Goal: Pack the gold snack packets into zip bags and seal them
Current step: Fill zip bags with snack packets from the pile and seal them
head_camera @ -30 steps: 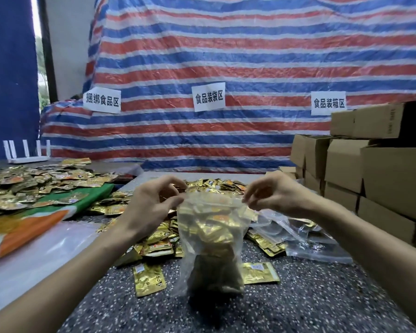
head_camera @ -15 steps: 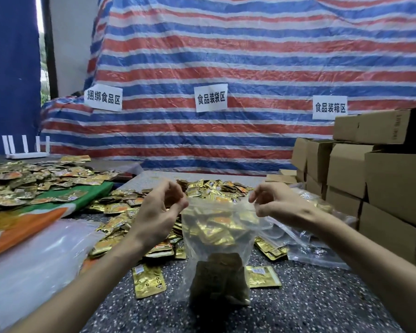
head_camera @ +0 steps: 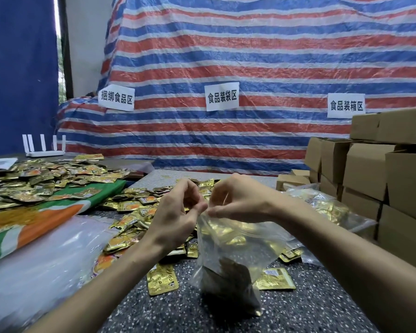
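While the clear plastic zip bag (head_camera: 250, 246) stands upright on the dark speckled worktop (head_camera: 322, 308), filled with gold foil snack packets (head_camera: 226, 233), the left hand (head_camera: 175, 212) and the right hand (head_camera: 240, 200) meet near one top corner, fingers (head_camera: 210, 213) pinched tight on the bag's upper edge (whether the zip is sealed cannot be told). More loose gold packets (head_camera: 127, 222) lie heaped just behind the bag, and brown cardboard boxes (head_camera: 365, 169) are stacked at the right.

Striped tarp (head_camera: 250, 56) backdrop, blue curtain (head_camera: 19, 68), stacked cardboard boxes (head_camera: 370, 169).
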Demonstrator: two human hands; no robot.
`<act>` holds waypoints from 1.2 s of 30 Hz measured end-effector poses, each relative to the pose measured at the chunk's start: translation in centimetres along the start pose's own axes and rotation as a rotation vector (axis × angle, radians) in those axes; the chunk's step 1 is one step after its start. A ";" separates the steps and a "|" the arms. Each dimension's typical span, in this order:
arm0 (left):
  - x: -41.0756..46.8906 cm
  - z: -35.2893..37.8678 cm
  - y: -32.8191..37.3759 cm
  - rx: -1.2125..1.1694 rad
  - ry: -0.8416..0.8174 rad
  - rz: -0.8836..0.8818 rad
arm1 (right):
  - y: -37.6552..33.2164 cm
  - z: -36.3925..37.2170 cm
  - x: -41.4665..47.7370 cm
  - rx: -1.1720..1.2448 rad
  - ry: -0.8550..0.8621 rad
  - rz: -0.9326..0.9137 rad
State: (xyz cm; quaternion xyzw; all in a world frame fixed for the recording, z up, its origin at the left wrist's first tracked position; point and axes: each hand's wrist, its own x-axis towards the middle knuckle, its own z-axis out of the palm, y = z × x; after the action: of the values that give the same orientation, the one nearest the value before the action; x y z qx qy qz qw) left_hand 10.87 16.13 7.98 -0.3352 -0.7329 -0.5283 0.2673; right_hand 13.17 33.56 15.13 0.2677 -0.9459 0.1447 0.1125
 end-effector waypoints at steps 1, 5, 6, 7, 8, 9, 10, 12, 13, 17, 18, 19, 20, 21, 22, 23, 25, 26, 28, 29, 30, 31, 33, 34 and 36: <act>0.0 0.0 0.1 -0.002 0.000 0.002 | -0.1 0.0 0.1 -0.009 0.025 -0.007; -0.1 -0.3 0.5 -0.025 0.006 0.008 | -0.6 0.0 -0.1 -0.015 0.062 -0.019; -0.1 -0.3 0.6 -0.028 0.003 0.013 | -0.7 0.0 -0.2 -0.008 0.063 -0.019; -0.1 -0.3 0.7 -0.028 -0.001 0.022 | -0.7 -0.1 -0.4 -0.001 0.067 -0.019; -0.1 -0.3 0.7 -0.031 -0.003 0.035 | -0.7 -0.1 -0.5 0.005 0.072 -0.019; -0.1 -0.3 0.7 -0.033 -0.006 0.048 | -0.8 -0.1 -0.6 0.006 0.078 -0.020; -0.2 -0.3 0.5 -0.029 -0.011 0.058 | -0.8 -0.1 -0.7 0.003 0.088 -0.017; -0.4 -0.2 0.3 0.012 -0.048 0.059 | -0.8 0.0 -0.9 -0.017 0.112 -0.008; -0.5 -0.1 0.0 0.048 -0.097 0.059 | -0.8 0.1 -0.9 -0.024 0.124 -0.007; -1.0 -0.1 -0.8 0.130 -0.193 0.116 | -0.8 0.5 -1.1 -0.007 0.109 -0.022; -1.0 -0.1 -0.9 0.112 -0.171 0.107 | -0.8 0.6 -1.2 -0.001 0.092 -0.022; -1.0 -0.1 -1.0 0.094 -0.145 0.089 | -0.8 0.6 -1.3 0.001 0.080 -0.020; -1.0 0.0 -1.1 0.076 -0.121 0.066 | -0.7 0.6 -1.5 -0.002 0.075 -0.014; -1.1 0.2 -1.1 0.064 -0.103 0.047 | -0.6 0.5 -1.7 -0.006 0.078 -0.006; -1.1 0.4 -1.1 0.052 -0.089 0.032 | -0.5 0.5 -1.9 -0.005 0.082 0.001; -1.2 0.7 -1.0 0.036 -0.074 0.020 | -0.3 0.4 -2.1 0.003 0.085 0.003; -1.2 1.1 -1.0 0.003 -0.051 0.009 | 0.0 0.2 -2.6 0.015 0.081 0.013; -1.3 1.3 -1.1 -0.007 -0.043 0.009 | 0.2 0.1 -2.8 0.014 0.076 0.026; -1.2 1.4 -1.2 -0.022 -0.032 0.005 | 0.7 0.0 -3.3 0.013 0.070 0.055; -1.1 1.5 -1.2 -0.029 -0.025 0.003 | 0.9 0.0 -3.5 0.014 0.070 0.065; -1.1 1.6 -1.2 -0.034 -0.019 0.000 | 1.1 -0.1 -3.7 0.018 0.070 0.074; -1.0 1.6 -1.2 -0.038 -0.014 -0.003 | 1.3 -0.2 -4.0 0.026 0.068 0.082; -0.9 1.7 -1.4 -0.034 -0.009 -0.009 | 1.8 -0.3 -4.5 0.040 0.062 0.093; -0.8 1.6 -1.6 -0.031 -0.006 -0.014 | 2.0 -0.4 -4.7 0.043 0.061 0.099; -0.7 1.5 -1.9 -0.035 -0.001 -0.031 | 2.6 -0.5 -5.2 0.042 0.064 0.108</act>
State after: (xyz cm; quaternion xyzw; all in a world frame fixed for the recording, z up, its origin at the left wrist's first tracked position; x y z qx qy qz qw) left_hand 9.76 16.97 5.87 -0.3286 -0.7290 -0.5448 0.2526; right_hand 16.15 38.34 13.52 0.2136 -0.9517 0.1790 0.1291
